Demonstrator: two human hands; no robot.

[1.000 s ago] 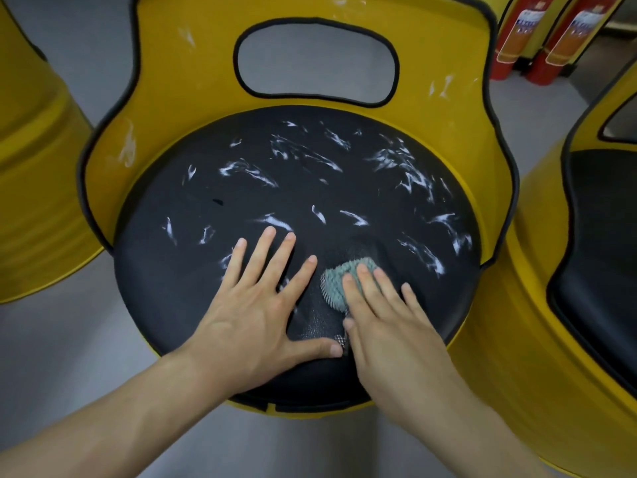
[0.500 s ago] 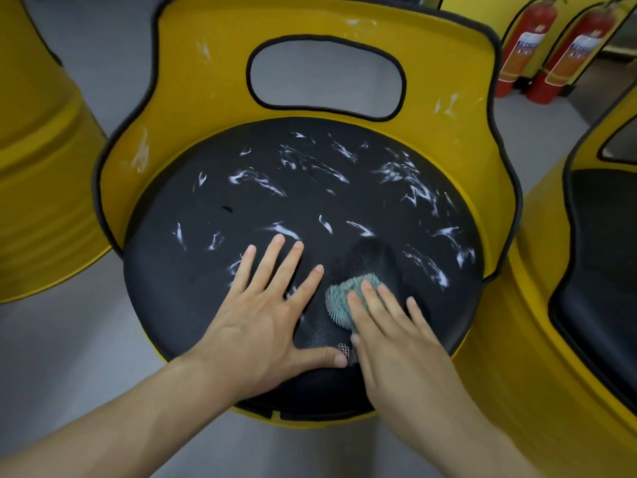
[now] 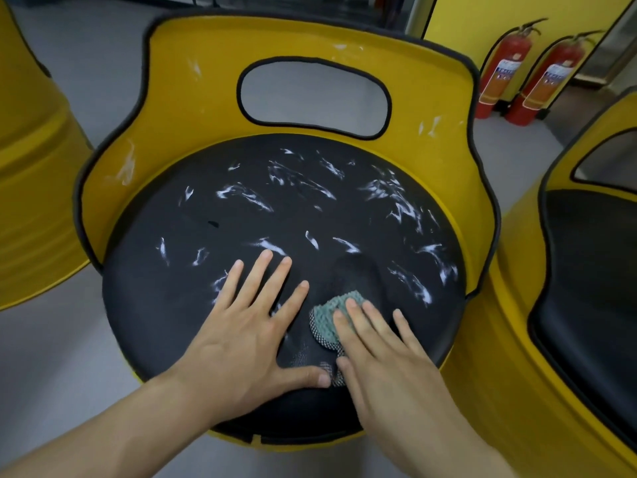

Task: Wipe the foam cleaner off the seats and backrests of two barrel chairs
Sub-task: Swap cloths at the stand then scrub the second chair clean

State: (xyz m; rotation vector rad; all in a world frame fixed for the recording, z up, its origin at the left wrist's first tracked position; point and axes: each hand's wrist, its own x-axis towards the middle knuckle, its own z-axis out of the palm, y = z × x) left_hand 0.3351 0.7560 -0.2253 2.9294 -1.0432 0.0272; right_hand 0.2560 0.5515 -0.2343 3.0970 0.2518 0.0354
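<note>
A yellow barrel chair (image 3: 193, 108) fills the view. Its round black seat (image 3: 193, 305) carries white foam streaks (image 3: 406, 205) across the back and right side. Smaller foam smears mark the yellow backrest. My left hand (image 3: 248, 343) lies flat on the seat's front with fingers spread. My right hand (image 3: 382, 360) presses a small teal cloth (image 3: 327, 315) onto the seat with straight fingers, just right of my left thumb. A second barrel chair (image 3: 517, 391) with a black seat (image 3: 593, 281) stands at the right edge.
Another yellow barrel (image 3: 31, 188) stands at the left. Two red fire extinguishers (image 3: 499, 70) stand on the grey floor (image 3: 69, 357) behind the chair, by a yellow wall.
The chair and both hands sit lower in the frame as my view tilted up. The cloth and hands stayed at about the same spot on the seat.
</note>
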